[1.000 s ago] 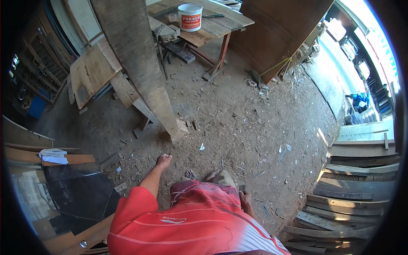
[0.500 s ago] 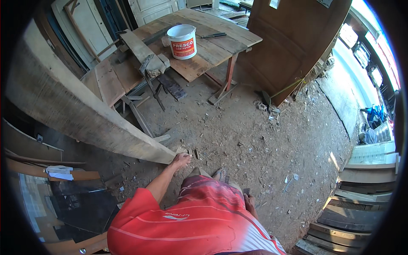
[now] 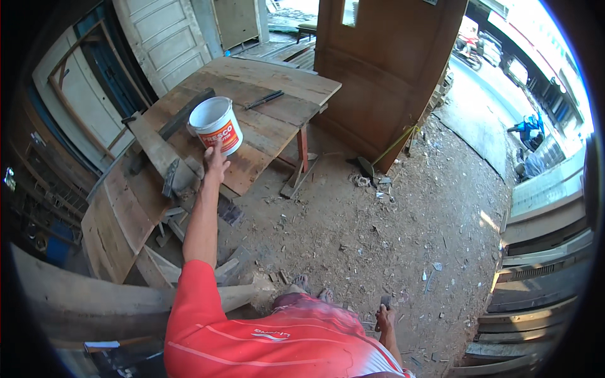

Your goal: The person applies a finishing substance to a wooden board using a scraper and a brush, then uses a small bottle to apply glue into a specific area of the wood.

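My left hand (image 3: 216, 165) reaches forward with its fingers stretched out and nothing in it. Its fingertips overlap the lower part of a white bucket (image 3: 210, 116) with a red label; whether they touch it I cannot tell. The bucket stands on a worn wooden worktable (image 3: 265, 140), its inside partly visible. At my right side, low down, my right hand (image 3: 386, 318) is closed around a small, dark, flat-ended tool (image 3: 385, 301) whose kind is unclear. Beside my left forearm, a clamp-like metal piece (image 3: 170, 178) sits at the end of a plank (image 3: 151, 142).
A dark pincer-like tool (image 3: 264, 99) lies on the tabletop. Behind the table stands a large brown door panel (image 3: 375, 82). A long pale board (image 3: 126, 296) crosses low at the left. Wood scraps litter the floor (image 3: 365, 233); stacked panels (image 3: 535, 277) line the right.
My left hand has let go of the long board's end and moved up and forward to the bucket. The board now sits lower in view. My right hand has come out further to the right with its tool.
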The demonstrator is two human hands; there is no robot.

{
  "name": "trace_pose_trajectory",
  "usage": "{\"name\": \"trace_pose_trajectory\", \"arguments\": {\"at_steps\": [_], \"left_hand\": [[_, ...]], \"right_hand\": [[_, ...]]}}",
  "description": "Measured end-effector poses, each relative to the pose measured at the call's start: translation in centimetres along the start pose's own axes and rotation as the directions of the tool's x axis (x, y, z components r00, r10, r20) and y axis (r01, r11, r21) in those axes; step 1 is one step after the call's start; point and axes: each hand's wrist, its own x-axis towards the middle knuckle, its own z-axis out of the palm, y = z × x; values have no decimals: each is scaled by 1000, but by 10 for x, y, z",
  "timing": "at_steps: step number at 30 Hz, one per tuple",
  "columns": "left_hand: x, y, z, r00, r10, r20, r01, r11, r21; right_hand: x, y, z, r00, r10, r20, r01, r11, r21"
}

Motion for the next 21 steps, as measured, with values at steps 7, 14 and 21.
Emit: {"name": "trace_pose_trajectory", "arguments": {"at_steps": [7,14,21], "left_hand": [[103,50,-2,984,-177,18,177,983,-42],[153,61,-27,952,-292,91,303,942,-146],[132,32,-10,987,-92,128,122,960,-253]], "right_hand": [[-119,71,25,980,146,133,-60,862,-503],[-126,110,58,995,97,-18,-97,919,-383],[-116,58,60,942,331,-56,-308,920,242]]}}
